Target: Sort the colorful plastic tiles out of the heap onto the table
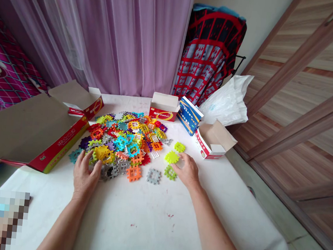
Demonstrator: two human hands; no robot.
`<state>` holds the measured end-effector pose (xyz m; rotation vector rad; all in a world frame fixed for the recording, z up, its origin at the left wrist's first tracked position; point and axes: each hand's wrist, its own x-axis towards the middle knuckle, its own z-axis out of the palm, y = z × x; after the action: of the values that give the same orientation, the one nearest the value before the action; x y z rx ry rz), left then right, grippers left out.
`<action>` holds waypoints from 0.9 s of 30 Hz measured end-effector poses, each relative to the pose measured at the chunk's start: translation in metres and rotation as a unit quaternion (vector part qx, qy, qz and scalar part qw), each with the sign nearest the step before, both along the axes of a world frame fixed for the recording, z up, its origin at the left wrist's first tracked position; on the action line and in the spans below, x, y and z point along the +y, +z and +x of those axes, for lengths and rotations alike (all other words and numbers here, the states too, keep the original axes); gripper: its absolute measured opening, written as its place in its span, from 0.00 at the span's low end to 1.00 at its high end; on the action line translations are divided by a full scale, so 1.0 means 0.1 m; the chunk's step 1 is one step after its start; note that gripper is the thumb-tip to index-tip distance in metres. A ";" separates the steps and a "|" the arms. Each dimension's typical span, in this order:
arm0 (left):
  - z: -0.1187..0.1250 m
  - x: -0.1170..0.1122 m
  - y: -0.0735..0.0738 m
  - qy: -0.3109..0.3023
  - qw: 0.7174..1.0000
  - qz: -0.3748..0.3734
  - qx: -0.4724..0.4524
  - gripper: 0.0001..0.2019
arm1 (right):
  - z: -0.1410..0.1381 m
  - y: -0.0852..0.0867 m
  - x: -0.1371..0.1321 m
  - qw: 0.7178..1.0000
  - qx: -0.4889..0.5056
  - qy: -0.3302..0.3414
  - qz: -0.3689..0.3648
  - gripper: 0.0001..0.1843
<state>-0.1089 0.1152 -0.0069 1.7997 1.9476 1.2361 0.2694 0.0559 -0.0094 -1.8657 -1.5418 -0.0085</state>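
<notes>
Lime interlocking block (171,157): right of the counter's (132,232) middle, between a plain green block (179,146) and a green frame block (170,173). Right hand (190,171): fingers part-curled at the lime block's edge; grip cannot be confirmed. Left hand (85,177): fingers loosely spread at the block pile's (123,142) near left, nothing evidently held.

Step in hand, as judged: handling single blocks; next move calls for a sure pinch.

Containers: large open box (61,144), left edge; red box (163,113), far edge; white-and-red box (212,143), right edge; contents unseen.
</notes>
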 end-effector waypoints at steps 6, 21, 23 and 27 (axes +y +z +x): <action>0.01 0.00 0.01 0.004 1.000 -0.006 -0.001 0.28 | -0.05 0.00 0.03 0.999 -0.031 0.008 -0.012 0.22; 0.03 -0.01 0.03 0.006 1.000 -0.007 -0.004 0.28 | -0.01 0.04 0.05 0.994 -0.059 0.012 -0.096 0.21; 0.03 0.00 0.03 0.008 1.000 -0.010 -0.003 0.28 | -0.01 0.04 0.06 0.993 -0.064 0.009 -0.095 0.20; 0.03 0.00 0.02 0.011 1.000 -0.016 -0.003 0.29 | -0.01 0.04 0.10 0.993 -0.056 0.010 -0.100 0.21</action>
<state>-0.1062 0.1150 -0.0048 1.7615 1.9770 1.2087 0.2688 0.0656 -0.0057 -2.0339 -1.6910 0.0540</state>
